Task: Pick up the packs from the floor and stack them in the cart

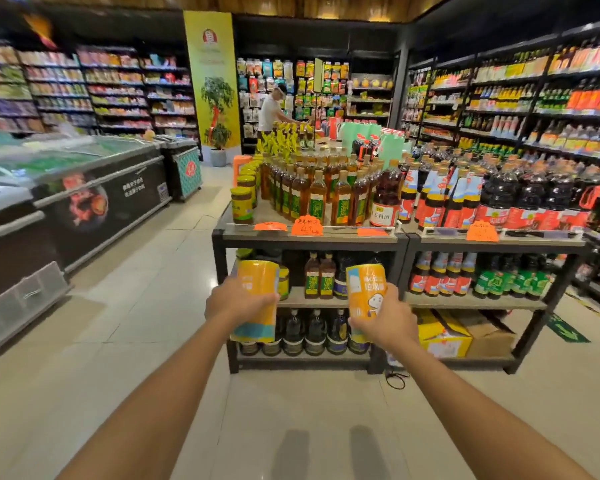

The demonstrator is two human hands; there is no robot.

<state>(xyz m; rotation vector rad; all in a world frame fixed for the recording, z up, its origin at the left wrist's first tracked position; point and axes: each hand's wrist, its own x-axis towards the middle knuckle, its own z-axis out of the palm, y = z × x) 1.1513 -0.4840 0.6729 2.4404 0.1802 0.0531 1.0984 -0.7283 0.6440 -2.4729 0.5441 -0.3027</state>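
I hold two orange packs at arm's length in front of me, upright and side by side. My left hand [238,301] grips the left pack [258,282], an orange wrapper with a pale blue band at its bottom. My right hand [383,315] grips the right pack [366,289], which shows a white cartoon figure and printed characters. Both packs hang in the air above the tiled floor, in front of a display stand. No cart is in view.
A low display stand [312,235] loaded with oil and sauce bottles stands straight ahead, with cardboard boxes [465,332] under its right half. Chest freezers [94,188] line the left. Stocked shelves [534,98] run along the right. A person [269,109] works at the back.
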